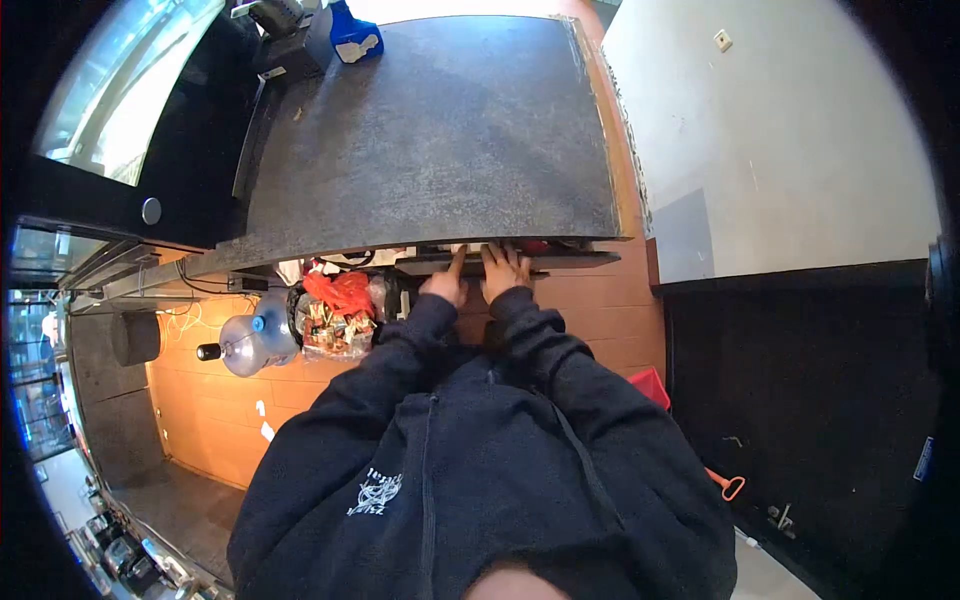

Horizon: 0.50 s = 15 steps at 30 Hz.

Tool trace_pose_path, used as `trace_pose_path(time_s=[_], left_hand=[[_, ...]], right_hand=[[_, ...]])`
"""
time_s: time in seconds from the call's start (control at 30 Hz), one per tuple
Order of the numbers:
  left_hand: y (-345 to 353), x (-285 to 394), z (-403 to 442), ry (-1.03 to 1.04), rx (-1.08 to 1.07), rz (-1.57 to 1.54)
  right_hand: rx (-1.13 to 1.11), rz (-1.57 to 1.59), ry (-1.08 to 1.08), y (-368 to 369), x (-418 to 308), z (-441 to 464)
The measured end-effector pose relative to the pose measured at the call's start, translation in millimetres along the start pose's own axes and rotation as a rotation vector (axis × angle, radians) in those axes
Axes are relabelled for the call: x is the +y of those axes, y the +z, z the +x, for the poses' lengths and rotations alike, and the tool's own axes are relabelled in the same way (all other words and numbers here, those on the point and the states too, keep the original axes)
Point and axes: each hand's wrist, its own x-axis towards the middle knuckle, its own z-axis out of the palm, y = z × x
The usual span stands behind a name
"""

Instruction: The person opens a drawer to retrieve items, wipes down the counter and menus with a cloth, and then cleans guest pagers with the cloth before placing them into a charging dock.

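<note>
Below the dark countertop (430, 140), a drawer (575, 262) stands slightly out, with pale and red items partly showing in its narrow gap. My left hand (446, 285) is at the dark drawer front, its index finger stretched over the top edge. Beside it, my right hand (503, 270) lies across the same edge with its fingers extended and apart. Both hands touch the drawer front, and nothing shows held in either. The fingertips are partly hidden in the shadow under the countertop.
Left of the drawer are a clear bag of wrapped packets (335, 335), a red plastic bag (340, 292) and a large water bottle (260, 340). A blue spray bottle (355, 35) stands on the countertop. A white panel (780, 150) and a red bin (650, 387) are on the right.
</note>
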Motion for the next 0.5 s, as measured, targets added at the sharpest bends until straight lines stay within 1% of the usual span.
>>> trace_pose_path(time_s=[0.03, 0.07, 0.13, 0.2, 0.23, 0.27, 0.33, 0.37, 0.5], left_hand=[[8.1, -8.0, -5.5, 0.079, 0.074, -0.16], [17.7, -13.7, -11.5, 0.164, 0.205, -0.272], [34.8, -26.1, -14.1, 0.217, 0.462, -0.654], [37.5, -44.1, -8.9, 0.037, 0.428, -0.646], [36.8, -48.0, -4.7, 0.048, 0.43, -0.703], [36.1, -50.8, 0.3, 0.048, 0.431, -0.705], [28.3, -48.4, 5.5, 0.004, 0.445, -0.651], [25.5, -45.9, 5.6, -0.017, 0.455, -0.653], [18.7, -44.0, 10.6, -0.018, 0.434, -0.609]], right_hand=[[0.186, 0.139, -0.034, 1.0, 5.4, -7.1], [0.191, 0.138, -0.028, 0.8, 12.6, -17.9], [0.503, 0.394, 0.11, -2.1, 27.9, -37.7], [0.44, 0.53, 0.383, -4.1, 47.1, -49.9], [0.385, 0.592, 0.496, 2.8, 59.3, -49.0], [0.385, 0.59, 0.495, 9.5, 71.1, -46.2], [0.471, 0.593, 0.445, 4.7, 81.6, -36.0], [0.407, 0.565, 0.496, 2.0, 85.2, -32.7], [0.438, 0.537, 0.52, 15.5, 91.3, -18.5]])
